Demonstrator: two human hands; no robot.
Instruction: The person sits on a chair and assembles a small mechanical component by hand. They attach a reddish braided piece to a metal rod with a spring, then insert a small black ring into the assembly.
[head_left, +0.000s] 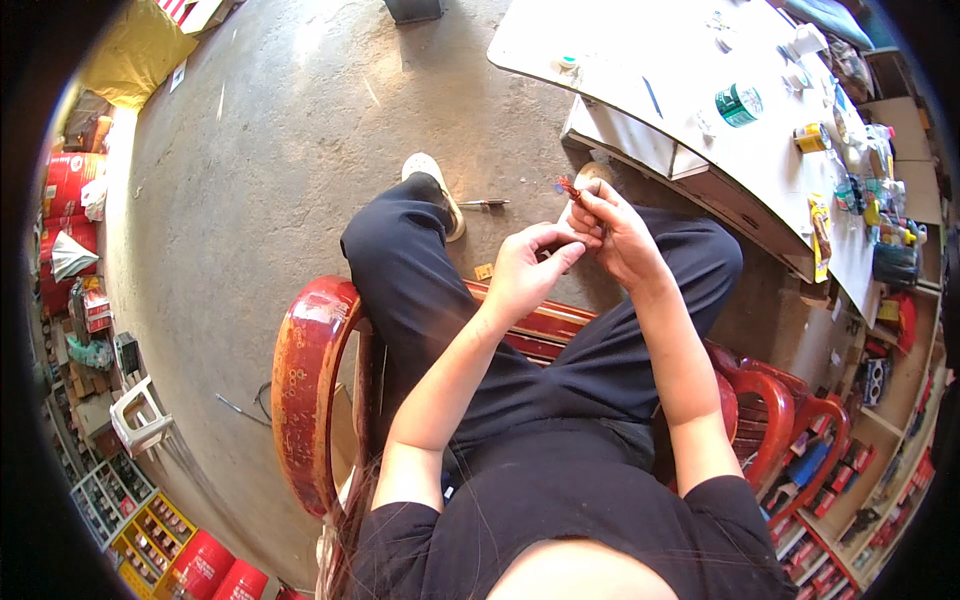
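Observation:
Above my lap, both hands are raised close together. In my right hand (612, 228), curled fingers and thumb grip a small reddish-brown bundle of thin strands (569, 188), whose loose end sticks out past the fingertips. The strands look like wire, but their kind is too small to be sure of. Beside it, my left hand (532, 265) has its thumb and forefinger pinched together against the lower side of the right hand. Whatever is between those left fingertips is too small to make out.
I sit on a red wooden armchair (305, 400). A screwdriver-like tool (484, 204) lies on the floor by my left shoe (430, 170). At right, a white table (620, 50) holds a green-and-white tub (738, 105) and bottles. A white stool (140, 418) stands at left.

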